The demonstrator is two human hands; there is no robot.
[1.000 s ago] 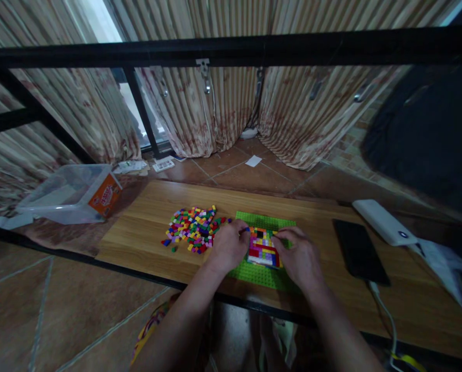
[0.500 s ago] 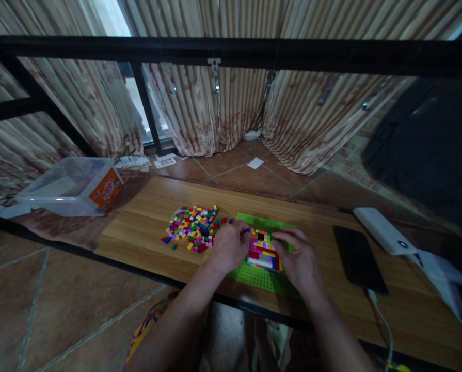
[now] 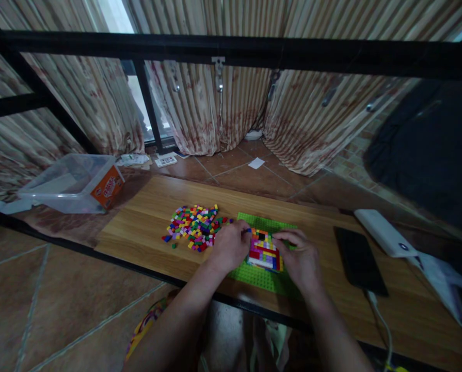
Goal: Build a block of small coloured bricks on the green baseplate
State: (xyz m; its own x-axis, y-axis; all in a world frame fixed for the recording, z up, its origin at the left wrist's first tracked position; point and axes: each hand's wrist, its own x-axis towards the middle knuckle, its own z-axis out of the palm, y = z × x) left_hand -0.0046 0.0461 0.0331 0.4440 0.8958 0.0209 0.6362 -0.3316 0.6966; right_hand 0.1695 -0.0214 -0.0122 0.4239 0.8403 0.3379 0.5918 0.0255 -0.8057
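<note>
A multicoloured block of toy bricks (image 3: 264, 253) stands on a green studded baseplate (image 3: 254, 276), with a dark square gap near its far side. My left hand (image 3: 231, 248) is at the block's left far corner, its fingers closed. At those fingertips shows a small blue brick (image 3: 248, 230). On the other side, my right hand (image 3: 301, 256) pinches at the block's right far corner; whatever lies between thumb and finger is too small to make out. A loose pile of coloured bricks (image 3: 194, 225) spreads over the table just left of my left hand.
The wooden table (image 3: 133, 222) carries a black phone (image 3: 360, 261) on a white cable and a white power bank (image 3: 383, 232) at the right. A clear plastic bin (image 3: 68, 186) with an orange label sits beyond its left end. A black metal bar (image 3: 246, 49) crosses in front of curtains.
The whole view has shifted very slightly. Both hands keep nearly the same place at the brick block.
</note>
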